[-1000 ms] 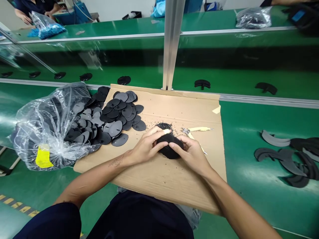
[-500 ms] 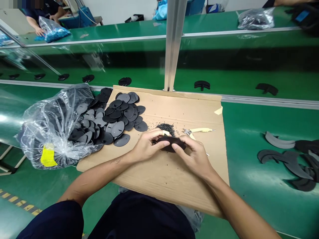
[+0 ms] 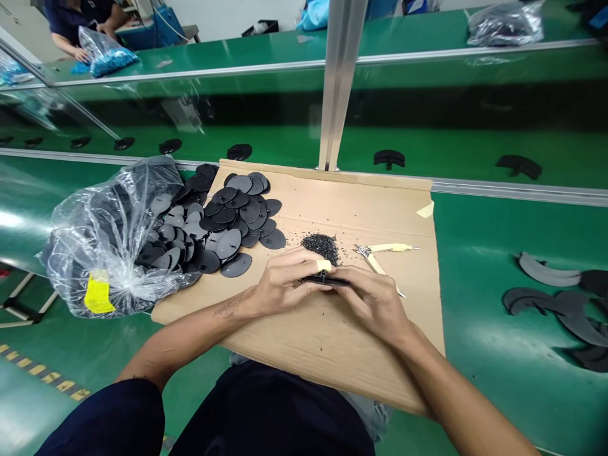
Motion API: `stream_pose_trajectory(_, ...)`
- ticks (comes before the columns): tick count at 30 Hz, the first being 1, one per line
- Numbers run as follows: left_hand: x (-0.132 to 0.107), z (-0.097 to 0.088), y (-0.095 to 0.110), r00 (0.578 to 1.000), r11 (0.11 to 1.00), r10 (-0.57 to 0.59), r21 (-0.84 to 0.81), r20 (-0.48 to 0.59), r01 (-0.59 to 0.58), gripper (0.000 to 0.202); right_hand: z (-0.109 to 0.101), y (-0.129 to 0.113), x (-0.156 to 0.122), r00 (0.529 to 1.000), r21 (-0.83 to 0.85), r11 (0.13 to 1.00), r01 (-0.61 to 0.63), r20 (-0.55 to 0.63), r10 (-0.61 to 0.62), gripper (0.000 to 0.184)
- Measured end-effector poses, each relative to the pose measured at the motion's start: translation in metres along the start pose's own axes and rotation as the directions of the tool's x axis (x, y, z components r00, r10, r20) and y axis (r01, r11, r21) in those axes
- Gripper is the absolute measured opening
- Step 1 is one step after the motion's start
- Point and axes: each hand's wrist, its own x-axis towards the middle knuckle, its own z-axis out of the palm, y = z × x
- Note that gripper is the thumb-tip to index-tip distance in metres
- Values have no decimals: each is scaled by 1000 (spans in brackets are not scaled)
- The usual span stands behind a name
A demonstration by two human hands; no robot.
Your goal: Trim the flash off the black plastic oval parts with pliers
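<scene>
Between my two hands is a thin black plastic part (image 3: 327,280), seen nearly edge-on, with a small stub standing up from its middle. My left hand (image 3: 285,278) grips its left end; one finger wears pale yellow tape. The right end is pinched in my right hand (image 3: 375,296). Just beyond my fingers lies a heap of small black scraps (image 3: 320,246) on the cardboard sheet (image 3: 294,345). To the right of the heap, side cutters (image 3: 389,248) with yellow handles lie with the handles spread.
Many black oval discs (image 3: 237,215) lie at left, beside a clear plastic bag (image 3: 109,234) with a yellow label. Curved black parts (image 3: 560,304) sit at right. A metal post (image 3: 339,88) rises behind the cardboard. Across the bench, a person's hand (image 3: 80,54) touches a bag of blue pieces (image 3: 111,60).
The black part has been tilted from showing its broad face to nearly edge-on, with its stub now visible. Both hands still hold it. The whole view has shifted slightly.
</scene>
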Motion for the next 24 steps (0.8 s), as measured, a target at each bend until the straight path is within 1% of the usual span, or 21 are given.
stream_pose_trajectory(3,0,-1,0,998,1000,-1,10,58,0,27,0,0,-1,1000,-28,999,29,1,-29,24)
stream_pose_trajectory(4,0,-1,0,998,1000,-2,12,61,1,26,0,0,-1,1000,-37,999,29,3,-29,24)
stream_pose_trajectory(6,-1,0,1,999,1000,2,16,32,-3,26,-1,-1,0,1000,-36,999,11,13,-10,25)
stream_pose_trajectory(9,-2,3,3,999,999,31,34,-43,-30,26,-2,-2,0,1000,-5,1000,-15,18,15,27)
stream_pose_trajectory(12,-3,5,4,996,998,51,50,-79,-47,24,-3,-3,0,1000,11,1000,-1,10,1,25)
stream_pose_trajectory(15,-1,5,5,999,1000,4,9,-50,-3,25,-1,-3,-1,999,12,999,48,-14,-47,23)
stream_pose_trajectory(17,0,5,4,999,999,-32,-26,-6,32,27,0,-3,0,997,9,998,69,-33,-68,22)
stream_pose_trajectory(19,1,4,1,998,998,-55,-41,37,57,28,-3,-1,2,997,-18,997,69,-21,-69,22)
stream_pose_trajectory(21,0,2,-3,996,997,-69,-22,49,71,27,-12,4,5,999,-120,991,52,15,-50,23)
stream_pose_trajectory(22,0,1,-6,997,997,-73,0,39,73,26,-18,8,6,999,-215,976,36,26,-31,28)
stream_pose_trajectory(23,0,0,-8,997,997,-73,26,23,73,26,-26,14,6,1000,-332,943,9,25,-1,37)
stream_pose_trajectory(24,0,-2,-10,997,996,-73,53,8,72,26,-34,20,6,999,-458,889,-24,18,37,46)
